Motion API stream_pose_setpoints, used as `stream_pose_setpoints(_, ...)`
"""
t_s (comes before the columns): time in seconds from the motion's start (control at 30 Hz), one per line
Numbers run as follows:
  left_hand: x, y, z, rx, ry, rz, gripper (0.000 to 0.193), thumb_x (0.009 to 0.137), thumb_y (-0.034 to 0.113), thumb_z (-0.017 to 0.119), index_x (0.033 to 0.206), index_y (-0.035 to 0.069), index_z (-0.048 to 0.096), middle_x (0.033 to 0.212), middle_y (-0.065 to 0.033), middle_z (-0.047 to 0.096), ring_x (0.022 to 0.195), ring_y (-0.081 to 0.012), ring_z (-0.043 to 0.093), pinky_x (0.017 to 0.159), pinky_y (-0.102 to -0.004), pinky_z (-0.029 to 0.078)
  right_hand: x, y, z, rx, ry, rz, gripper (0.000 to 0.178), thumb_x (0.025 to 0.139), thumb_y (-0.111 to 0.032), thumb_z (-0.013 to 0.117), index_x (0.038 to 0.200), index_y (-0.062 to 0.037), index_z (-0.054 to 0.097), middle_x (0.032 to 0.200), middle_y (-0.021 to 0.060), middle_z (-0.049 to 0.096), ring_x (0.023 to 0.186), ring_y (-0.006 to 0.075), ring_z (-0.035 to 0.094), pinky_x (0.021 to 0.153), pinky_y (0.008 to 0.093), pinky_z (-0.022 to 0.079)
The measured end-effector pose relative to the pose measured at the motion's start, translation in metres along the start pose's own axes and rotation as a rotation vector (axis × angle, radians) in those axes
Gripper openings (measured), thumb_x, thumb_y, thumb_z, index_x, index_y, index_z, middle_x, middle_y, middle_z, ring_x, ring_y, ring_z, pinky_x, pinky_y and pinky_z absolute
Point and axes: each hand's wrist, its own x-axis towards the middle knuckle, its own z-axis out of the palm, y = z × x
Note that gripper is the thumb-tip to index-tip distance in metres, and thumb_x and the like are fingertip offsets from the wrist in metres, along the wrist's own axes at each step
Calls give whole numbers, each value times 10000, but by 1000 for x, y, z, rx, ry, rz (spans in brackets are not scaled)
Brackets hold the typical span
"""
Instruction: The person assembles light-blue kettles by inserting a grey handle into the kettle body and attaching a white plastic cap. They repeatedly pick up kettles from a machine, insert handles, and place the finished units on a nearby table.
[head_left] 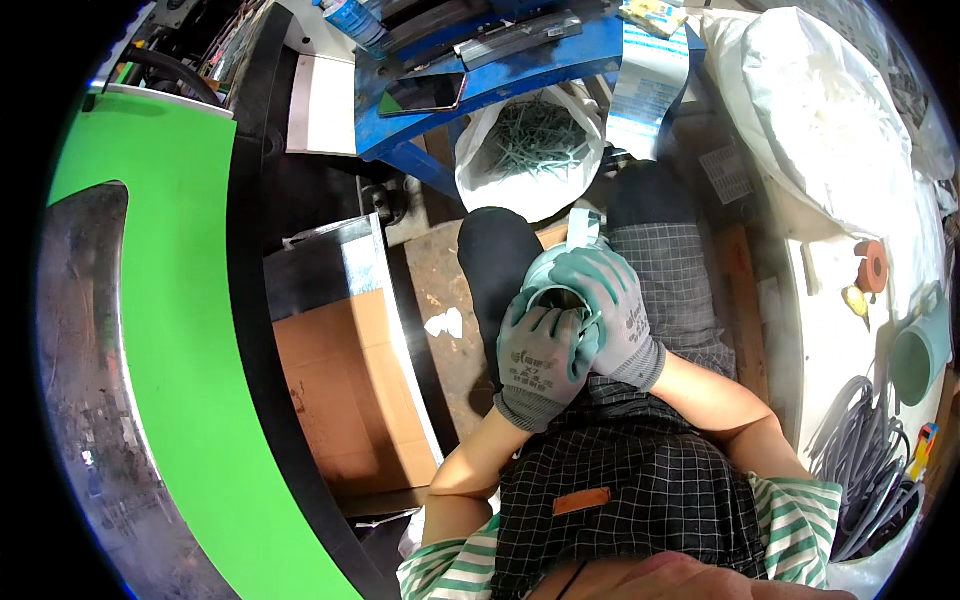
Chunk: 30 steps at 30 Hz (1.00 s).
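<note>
Above my lap, between my knees, I hold a pale green plastic mug (pixel 541 268) with both gloved hands. A flat loop like a handle stands out on its far side, and the round opening faces up toward me. My left hand (pixel 543 357) is closed at the near rim, its fingers curled over the edge into the opening. My right hand (pixel 612 305) wraps the mug's right side, with its fingers across the top. Both gloves are grey with green fingertips. The fingers hide much of the mug, and I cannot make out a tool in them.
A white-lined bin (pixel 528 195) of thin green scraps stands beyond my knees, under a blue bench (pixel 400 128) bearing a phone (pixel 423 94). An open cardboard box (pixel 345 390) sits left. Rightward are a large white bag (pixel 815 110), tape roll (pixel 872 266), another green mug (pixel 918 355) and coiled grey cable (pixel 850 450).
</note>
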Motion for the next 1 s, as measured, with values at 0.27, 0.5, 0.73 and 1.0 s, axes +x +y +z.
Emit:
stream_pose_setpoints(0.27,-8,-16,-3,-44,-21,164,363,741,172,805,1067,59,690,1056,-157,741,1055,-359,705,1106,-634,446,8,-8,-13,59,34,-72,568,869,-365,757,1336,-65,634,1387,195,613,1343,418,555,1156,586,406)
stream_pose_setpoints(0.5,-5,-10,5,-227,40,154,491,856,163,791,1286,83,568,1200,-164,698,1101,-372,681,1143,-663,400,16,6,-23,114,-13,-77,564,849,-390,794,1302,-82,658,1339,169,650,1310,394,598,1179,557,415)
stream_pose_setpoints(0.73,-5,-18,5,-249,-36,163,457,869,238,803,1259,110,603,1193,-150,691,1132,-346,673,1167,-702,349,13,12,-23,142,-12,-100,624,786,-388,849,1306,-95,667,1348,151,652,1329,374,591,1195,553,398)
stream_pose_setpoints(1.0,-2,-44,-8,-246,-199,341,493,820,332,842,1223,138,634,1123,-106,716,1118,-320,667,1158,-724,335,14,4,-25,135,-47,-89,708,742,-409,873,1340,-102,652,1345,149,647,1318,377,591,1181,560,399)
